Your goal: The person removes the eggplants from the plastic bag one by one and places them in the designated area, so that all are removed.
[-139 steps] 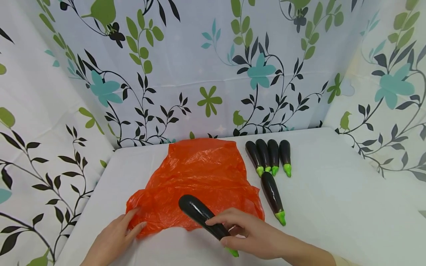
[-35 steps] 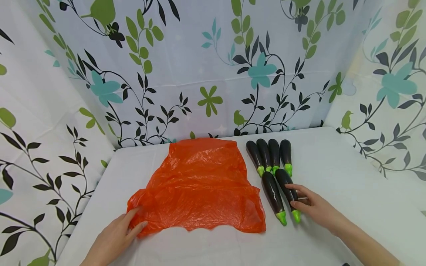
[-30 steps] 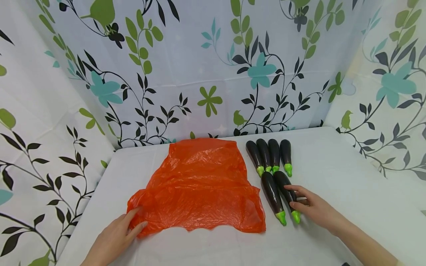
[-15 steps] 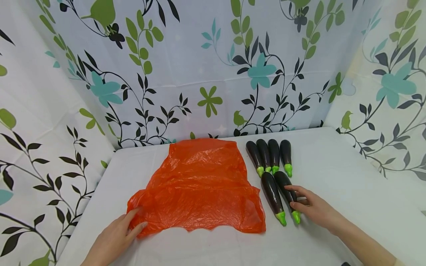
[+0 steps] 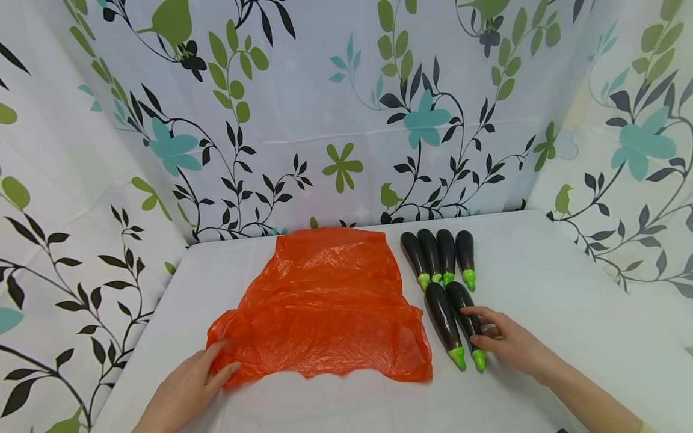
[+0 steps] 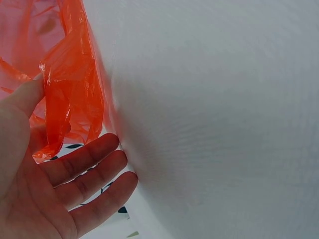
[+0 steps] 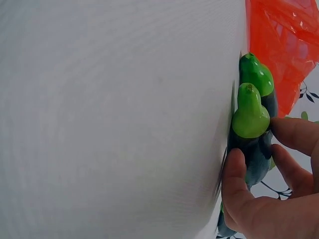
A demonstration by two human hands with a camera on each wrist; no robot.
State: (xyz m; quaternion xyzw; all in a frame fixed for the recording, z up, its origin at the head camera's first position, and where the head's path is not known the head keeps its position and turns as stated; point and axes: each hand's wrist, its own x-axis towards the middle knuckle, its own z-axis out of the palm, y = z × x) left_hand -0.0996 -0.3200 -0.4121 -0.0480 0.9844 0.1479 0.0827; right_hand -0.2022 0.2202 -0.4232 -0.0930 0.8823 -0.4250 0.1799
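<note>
My right hand point(image 5: 511, 343) holds a dark, glossy eggplant point(image 5: 459, 296) with a bright green stem, its fingers and thumb on opposite sides. That eggplant lies on the white table beside another eggplant point(image 5: 441, 313), both stems toward me. In the right wrist view the green stem end point(image 7: 250, 117) shows between the fingers. At the left, my left hand point(image 5: 181, 385) pinches the near corner of a flattened orange plastic bag point(image 5: 325, 288) between thumb and index finger. Its other fingers point(image 6: 97, 181) stretch out straight in the left wrist view.
Several more eggplants point(image 5: 446, 252) lie in a row behind the front pair, right of the bag. White cloth covers the table point(image 5: 563, 288). A leaf-and-flower patterned curtain point(image 5: 303, 108) hangs along the back and both sides.
My right hand has carried the eggplant from over the bag's near edge to the right, down beside the other front eggplant, then nudged it slightly left. My left hand has stayed at the bag's corner.
</note>
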